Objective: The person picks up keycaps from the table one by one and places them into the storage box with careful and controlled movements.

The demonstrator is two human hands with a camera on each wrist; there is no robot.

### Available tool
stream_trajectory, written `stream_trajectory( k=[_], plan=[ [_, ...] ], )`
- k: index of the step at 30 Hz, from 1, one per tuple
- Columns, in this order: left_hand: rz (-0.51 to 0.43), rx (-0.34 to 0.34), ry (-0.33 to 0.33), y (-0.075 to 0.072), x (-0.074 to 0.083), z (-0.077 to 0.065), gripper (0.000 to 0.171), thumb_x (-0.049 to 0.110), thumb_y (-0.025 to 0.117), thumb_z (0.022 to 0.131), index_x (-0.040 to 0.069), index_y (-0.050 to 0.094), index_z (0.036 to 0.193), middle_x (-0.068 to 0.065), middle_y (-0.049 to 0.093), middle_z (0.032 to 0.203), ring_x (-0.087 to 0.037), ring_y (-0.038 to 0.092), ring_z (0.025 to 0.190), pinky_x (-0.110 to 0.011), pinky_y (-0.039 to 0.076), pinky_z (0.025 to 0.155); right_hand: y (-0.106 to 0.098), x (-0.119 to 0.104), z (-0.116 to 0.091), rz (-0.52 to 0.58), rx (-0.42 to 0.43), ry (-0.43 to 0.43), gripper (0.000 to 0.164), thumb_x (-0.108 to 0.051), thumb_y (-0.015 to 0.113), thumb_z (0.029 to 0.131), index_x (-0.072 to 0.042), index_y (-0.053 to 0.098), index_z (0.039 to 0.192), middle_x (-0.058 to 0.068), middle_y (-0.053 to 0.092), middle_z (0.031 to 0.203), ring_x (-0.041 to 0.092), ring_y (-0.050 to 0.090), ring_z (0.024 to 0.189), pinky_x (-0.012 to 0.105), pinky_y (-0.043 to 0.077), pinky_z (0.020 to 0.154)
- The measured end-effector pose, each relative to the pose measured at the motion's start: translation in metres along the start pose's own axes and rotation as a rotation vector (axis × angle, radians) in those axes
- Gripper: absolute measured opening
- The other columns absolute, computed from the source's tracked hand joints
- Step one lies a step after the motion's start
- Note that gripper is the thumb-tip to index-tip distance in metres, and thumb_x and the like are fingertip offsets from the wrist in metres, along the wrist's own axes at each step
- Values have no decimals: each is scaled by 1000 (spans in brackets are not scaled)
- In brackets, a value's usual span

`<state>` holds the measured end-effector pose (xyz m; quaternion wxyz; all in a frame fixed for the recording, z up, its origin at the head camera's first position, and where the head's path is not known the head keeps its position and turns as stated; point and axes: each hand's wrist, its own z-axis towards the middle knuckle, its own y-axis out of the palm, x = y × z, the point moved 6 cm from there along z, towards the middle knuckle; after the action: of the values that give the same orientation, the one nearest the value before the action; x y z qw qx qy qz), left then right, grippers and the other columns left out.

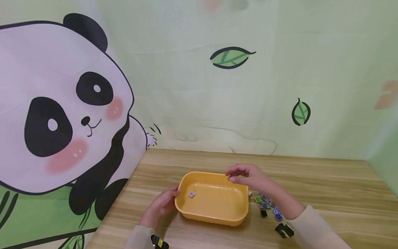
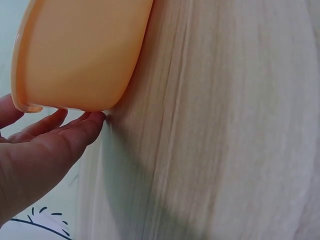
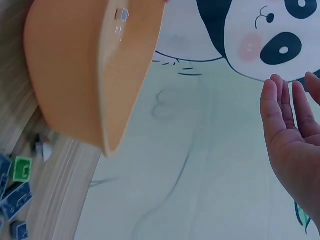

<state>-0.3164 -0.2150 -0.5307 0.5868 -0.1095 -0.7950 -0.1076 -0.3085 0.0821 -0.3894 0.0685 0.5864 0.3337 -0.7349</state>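
Holding the left end of a yellow tray, our left hand sets its thumb at the rim and its other fingertips against the outer wall. Our right hand hangs over the far right corner, fingers slightly spread and pinching nothing that we can see. The tray lies between both sets of fingers. By our count, a single whitish piece is inside, just right of the left fingertips; the others lie outside, so we judge the split far from even. Nearer us and to the right of the right fingers, we find a green piece, grey pieces, blue pieces and a black piece. We read the tray as smooth, glossy plastic, round-cornered with a lipped rim; the pieces look hard, squarish or oblong. Beneath our fingers, the tabletop shows long, streaked wood grain.
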Motion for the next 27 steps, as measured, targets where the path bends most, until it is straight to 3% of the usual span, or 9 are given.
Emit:
stream_trajectory(
  k=[3,7,14,16,22,27],
  plan=[
    [2,2,-3,1,1,0,59,14,34,108,-14,15,157,-33,45,151,-10,61,111,-27,52,94,-9,8,-12,16,21,23,38,-17,65,99,6,63,129,26,68,125,19,65,108,20,56,89],
    [5,0,-3,2,1,1,59,14,33,109,-14,13,157,-37,36,156,-13,59,116,-29,51,97,-21,19,-28,21,51,41,42,-17,65,100,9,60,131,31,63,130,22,65,112,23,58,90],
    [16,-19,1,3,4,-1,59,13,31,109,-15,10,157,-39,31,158,-16,58,121,-32,50,101,-41,45,-55,15,121,112,43,-18,63,101,10,58,134,29,64,132,-3,63,104,22,57,90],
    [22,-27,-3,4,4,-2,59,12,30,109,-15,11,157,-39,31,157,-18,57,122,-33,51,101,-45,52,-63,-2,139,117,42,-18,62,102,10,58,133,29,65,131,-5,63,102,20,56,88],
    [33,-43,-1,7,6,-2,58,12,31,109,-15,12,157,-39,32,157,-19,57,124,-33,51,102,-59,74,-85,-145,207,177,39,-17,64,100,6,62,131,25,69,128,17,68,107,19,56,85],
    [31,-52,-1,9,6,-1,58,11,30,109,-16,11,157,-39,31,157,-18,57,123,-32,51,101,-69,87,-96,-313,231,154,34,-9,66,97,10,64,125,25,71,120,31,68,103,21,56,82]
  ],
)
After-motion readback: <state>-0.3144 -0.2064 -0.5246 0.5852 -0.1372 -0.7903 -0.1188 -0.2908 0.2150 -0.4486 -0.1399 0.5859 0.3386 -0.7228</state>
